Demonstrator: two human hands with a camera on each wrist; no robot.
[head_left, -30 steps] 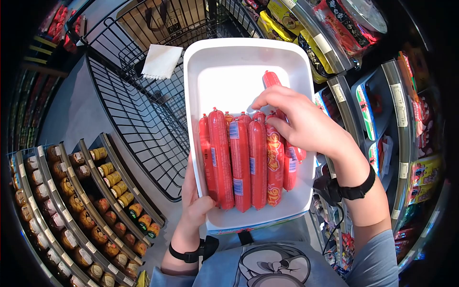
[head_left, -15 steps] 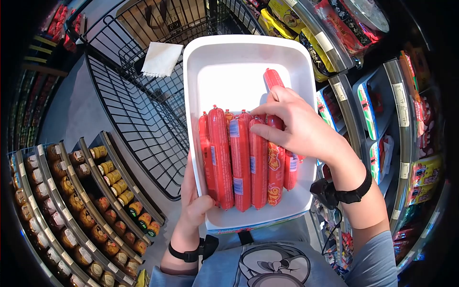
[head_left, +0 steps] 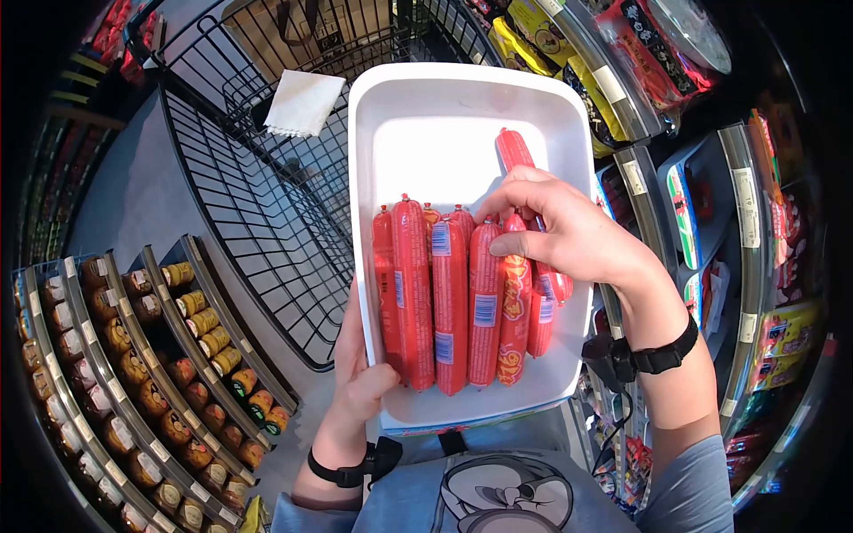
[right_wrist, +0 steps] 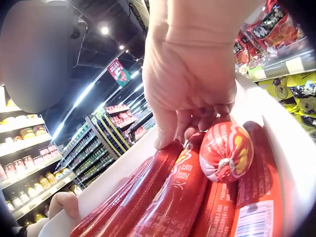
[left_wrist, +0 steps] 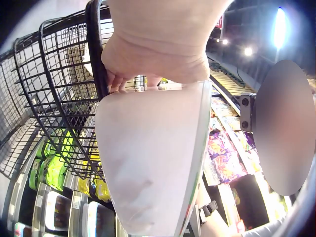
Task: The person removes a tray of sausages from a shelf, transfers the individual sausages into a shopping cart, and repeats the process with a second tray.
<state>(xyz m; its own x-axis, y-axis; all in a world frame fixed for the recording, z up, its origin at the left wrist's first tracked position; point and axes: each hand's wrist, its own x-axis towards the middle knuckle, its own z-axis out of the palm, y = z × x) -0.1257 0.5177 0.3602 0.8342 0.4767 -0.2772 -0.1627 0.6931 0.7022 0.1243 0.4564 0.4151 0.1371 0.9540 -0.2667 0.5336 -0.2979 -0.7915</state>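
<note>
A deep white plastic tub [head_left: 471, 133] is held up in front of the body, with several red-wrapped ham sausages [head_left: 411, 293] lying side by side lengthwise in its near half. My left hand [head_left: 366, 386] grips the tub's near left side, thumb at the rim. Inside the tub, my right hand [head_left: 573, 229] pinches the upper end of one sausage [head_left: 482, 333], thumb on its near side. Another sausage [head_left: 514, 149] lies slanted partly under that hand, its far tip showing. The right wrist view shows the thumb and fingertips at the sausage ends, beside a sausage tied with a knotted end [right_wrist: 226, 153].
A black wire shopping cart [head_left: 267, 249] stands ahead to the left, with a white cloth [head_left: 304, 102] and a brown paper bag [head_left: 293, 40]. Shelves of jars [head_left: 133, 373] run along the left. Racks of packaged snacks [head_left: 786, 342] flank the right side.
My right hand has shifted left from the slanted sausage to the neighbouring one, whose blue-and-white label has turned more into view. My left hand keeps its hold on the tub.
</note>
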